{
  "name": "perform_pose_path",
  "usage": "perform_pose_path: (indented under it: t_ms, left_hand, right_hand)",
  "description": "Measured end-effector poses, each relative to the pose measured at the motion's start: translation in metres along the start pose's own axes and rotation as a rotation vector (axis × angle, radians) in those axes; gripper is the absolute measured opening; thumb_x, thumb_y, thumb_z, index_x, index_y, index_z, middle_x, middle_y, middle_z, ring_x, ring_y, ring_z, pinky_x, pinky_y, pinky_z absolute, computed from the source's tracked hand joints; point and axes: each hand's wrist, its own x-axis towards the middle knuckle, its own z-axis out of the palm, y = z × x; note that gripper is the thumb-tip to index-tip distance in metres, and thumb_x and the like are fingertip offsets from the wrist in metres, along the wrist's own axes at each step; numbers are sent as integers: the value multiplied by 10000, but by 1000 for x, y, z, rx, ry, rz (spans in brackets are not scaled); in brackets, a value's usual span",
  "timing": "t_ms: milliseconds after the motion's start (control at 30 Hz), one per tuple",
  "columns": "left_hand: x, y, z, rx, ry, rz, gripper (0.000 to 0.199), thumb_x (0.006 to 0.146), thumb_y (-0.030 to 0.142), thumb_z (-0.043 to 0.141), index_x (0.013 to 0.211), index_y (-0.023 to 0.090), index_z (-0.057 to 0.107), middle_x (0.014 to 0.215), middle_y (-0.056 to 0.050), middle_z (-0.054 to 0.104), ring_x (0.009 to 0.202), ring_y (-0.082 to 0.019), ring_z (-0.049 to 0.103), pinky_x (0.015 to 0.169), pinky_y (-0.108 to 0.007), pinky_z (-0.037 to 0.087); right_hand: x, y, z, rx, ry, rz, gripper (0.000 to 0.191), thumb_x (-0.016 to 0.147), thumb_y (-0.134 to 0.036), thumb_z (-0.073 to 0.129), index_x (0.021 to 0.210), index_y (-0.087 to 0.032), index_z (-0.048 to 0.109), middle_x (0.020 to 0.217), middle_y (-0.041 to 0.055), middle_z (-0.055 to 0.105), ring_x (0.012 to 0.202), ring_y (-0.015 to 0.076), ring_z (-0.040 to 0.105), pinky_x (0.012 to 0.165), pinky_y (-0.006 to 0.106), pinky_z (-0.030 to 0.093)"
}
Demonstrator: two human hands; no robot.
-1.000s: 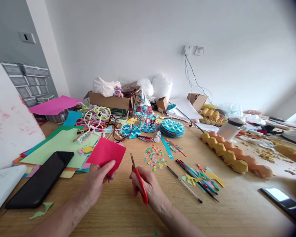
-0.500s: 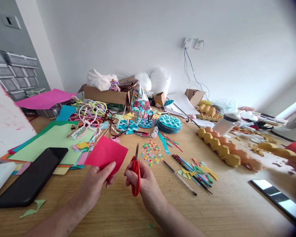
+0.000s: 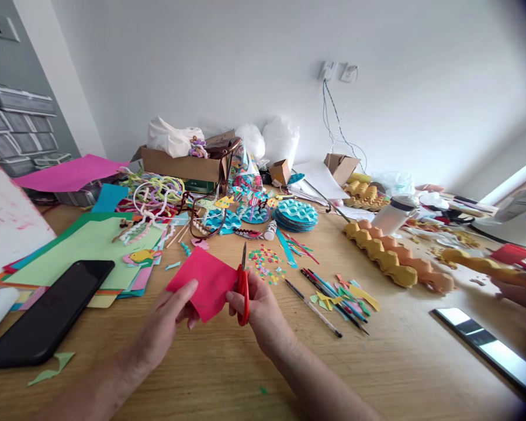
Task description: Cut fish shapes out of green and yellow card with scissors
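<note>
My left hand (image 3: 169, 313) pinches the lower left side of a red sheet of paper (image 3: 210, 278), thumb on top and fingers underneath. Faint pencil-like lines show on the sheet. In my right hand (image 3: 256, 304) is a pair of red-handled scissors (image 3: 244, 292), its blades together and pointing up and away from me. The paper's right corner lies right by my right fingers and the scissors; whether those fingers also grip it, I cannot tell. Both hands are above the wooden table (image 3: 201, 374). Colourful paper dots (image 3: 265, 263) lie just beyond the scissors.
Coloured paper sheets (image 3: 83, 245) and a black phone (image 3: 48, 313) lie at left. Pencils (image 3: 333, 295) with paper scraps lie right of centre. Egg-carton strips (image 3: 381, 251) and another phone (image 3: 486, 345) are farther right, near another person's hand (image 3: 519, 292). Blue paper discs (image 3: 296, 215) are stacked behind.
The red paper has turned and shifted right, so its corner now meets my right hand. My right hand has risen slightly with the scissors. The view has shifted a little.
</note>
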Motion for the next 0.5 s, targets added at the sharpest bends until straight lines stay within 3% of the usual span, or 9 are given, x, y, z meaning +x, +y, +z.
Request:
perform_pose_path:
  t_ms: [67, 200, 500]
  left_hand:
    - [4, 8, -4, -95, -60, 39, 250, 708, 424, 622, 628, 193, 568, 530, 28, 560, 470, -133, 486, 409, -233, 382]
    - [11, 16, -11, -128, -62, 71, 198, 718, 381, 641, 696, 190, 596, 589, 29, 572, 477, -116, 484, 404, -215, 394]
    - [8, 12, -7, -66, -194, -14, 204, 741, 380, 632, 725, 191, 558, 603, 35, 580, 504, -108, 491, 428, -203, 390]
  right_hand:
    - [2, 0, -2, -21, -3, 8, 279, 565, -229, 704, 712, -174, 473, 546, -79, 525, 435, 54, 445, 411, 174, 316]
    - [5, 1, -4, -45, -13, 16, 265, 563, -219, 679, 709, -179, 461, 535, -84, 519, 425, 56, 446, 405, 175, 310]
    - [5, 1, -6, -49, -10, -6, 300, 563, -249, 702, 734, -173, 467, 547, -78, 513, 434, 59, 443, 414, 176, 309]
